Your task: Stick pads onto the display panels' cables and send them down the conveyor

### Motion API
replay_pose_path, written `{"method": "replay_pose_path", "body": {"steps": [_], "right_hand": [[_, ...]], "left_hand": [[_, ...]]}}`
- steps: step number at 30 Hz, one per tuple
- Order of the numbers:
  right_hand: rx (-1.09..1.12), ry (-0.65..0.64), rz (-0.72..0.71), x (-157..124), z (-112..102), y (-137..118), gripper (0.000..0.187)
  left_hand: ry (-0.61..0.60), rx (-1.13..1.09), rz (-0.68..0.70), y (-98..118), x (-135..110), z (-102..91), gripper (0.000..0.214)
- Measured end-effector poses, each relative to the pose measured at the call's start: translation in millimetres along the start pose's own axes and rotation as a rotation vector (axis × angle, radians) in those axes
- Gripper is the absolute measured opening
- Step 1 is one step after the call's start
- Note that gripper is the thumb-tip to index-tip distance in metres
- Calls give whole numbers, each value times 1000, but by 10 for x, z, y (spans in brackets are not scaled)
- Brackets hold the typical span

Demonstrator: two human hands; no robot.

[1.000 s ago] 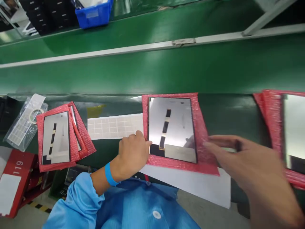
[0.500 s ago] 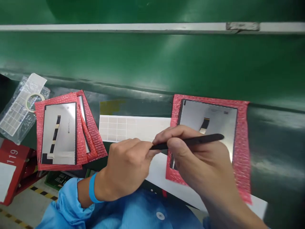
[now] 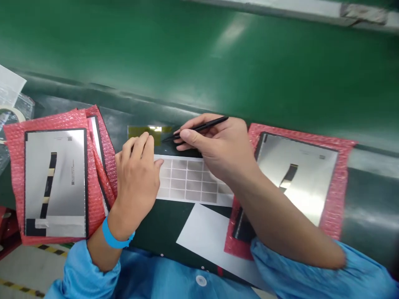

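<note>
My right hand (image 3: 218, 143) grips slim black tweezers (image 3: 212, 123), their tip pointing left over a strip of amber film (image 3: 168, 129) on the bench. Beside it, my left hand (image 3: 137, 178) is open, palm down, its fingertips at the film's lower edge. The thumb reaches over the left end of a white sheet of grey rectangular labels (image 3: 193, 182). Under my right forearm, a display panel (image 3: 307, 182) with a flex cable lies face down on a pink bubble-wrap bag (image 3: 336, 207); the forearm hides part of both.
At left, another display panel (image 3: 67, 174) lies on stacked pink bubble-wrap bags (image 3: 15, 174). A tape roll (image 3: 18, 114) and clear plastic lie beyond them. White paper (image 3: 202, 228) rests near the bench's front edge. A green raised surface (image 3: 156, 62) runs along the back.
My hands have come apart. The right hand has carried the tweezers up and left to the amber film; my left hand has let go of the tip and spread beside the label sheet. The view has shifted.
</note>
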State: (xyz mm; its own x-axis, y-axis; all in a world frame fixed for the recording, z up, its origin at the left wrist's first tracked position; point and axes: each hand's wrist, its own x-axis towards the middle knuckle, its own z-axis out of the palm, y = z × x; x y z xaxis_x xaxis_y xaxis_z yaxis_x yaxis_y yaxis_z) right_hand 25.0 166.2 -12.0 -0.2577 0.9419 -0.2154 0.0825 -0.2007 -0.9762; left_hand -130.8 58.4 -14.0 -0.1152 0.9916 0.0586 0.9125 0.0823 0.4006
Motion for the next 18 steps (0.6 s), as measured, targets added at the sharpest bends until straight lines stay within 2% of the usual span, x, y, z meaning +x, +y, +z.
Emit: {"method": "replay_pose_path", "body": {"steps": [9,15,18], "right_hand": [[-63,72,-6,4,33,-34,38],[-95,29,9,70,25,-130,24],[-78,4,32,107,-1,-144,22]], "left_hand": [[1,-79,-18,2,26,1,47],[3,-92,-15,5,27,0,46],[-2,-98,-11,3,25,-2,48]]}}
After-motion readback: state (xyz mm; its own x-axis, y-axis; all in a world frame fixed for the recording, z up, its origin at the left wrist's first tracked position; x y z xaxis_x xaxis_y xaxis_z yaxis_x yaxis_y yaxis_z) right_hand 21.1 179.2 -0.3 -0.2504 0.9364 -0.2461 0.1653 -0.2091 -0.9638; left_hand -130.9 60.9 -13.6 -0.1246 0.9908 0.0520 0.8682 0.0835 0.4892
